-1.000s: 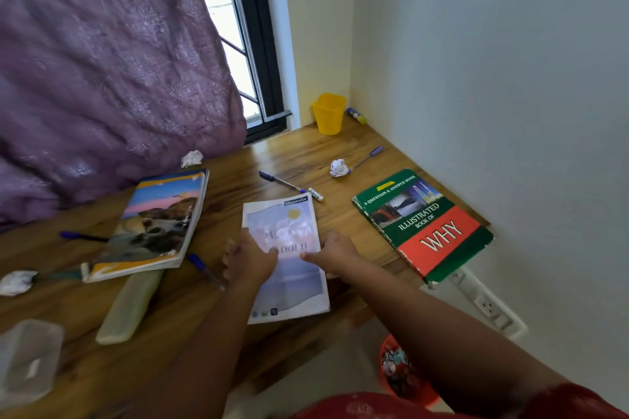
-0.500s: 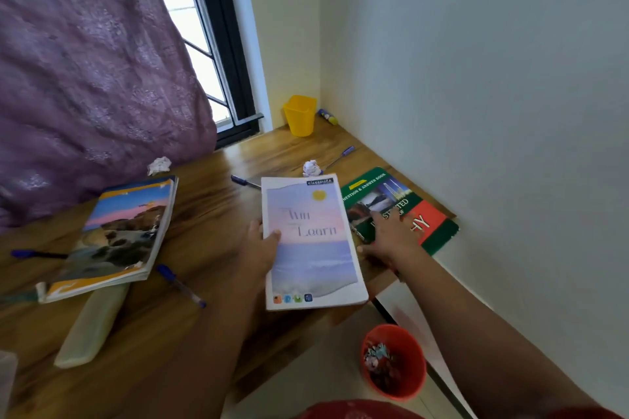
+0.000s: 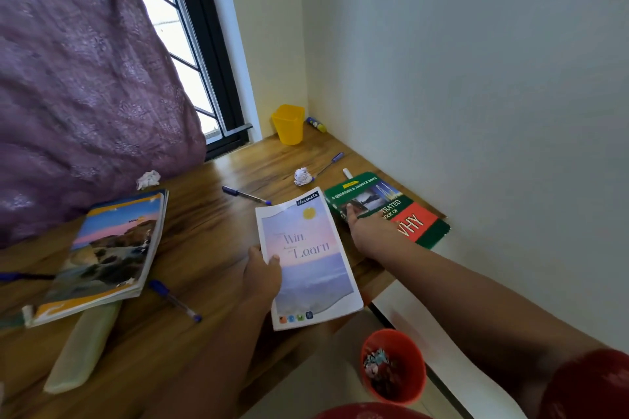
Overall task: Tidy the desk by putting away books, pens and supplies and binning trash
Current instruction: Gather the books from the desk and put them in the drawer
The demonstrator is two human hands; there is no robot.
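Head: notebook (image 3: 306, 255) lengthwise toward wall

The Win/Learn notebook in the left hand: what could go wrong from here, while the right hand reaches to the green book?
1. The left hand grips the notebook by one edge only, and its near end overhangs the desk; it may slip toward the red bin.
2. The right hand, moving the green book, may knock the white marker beside it.
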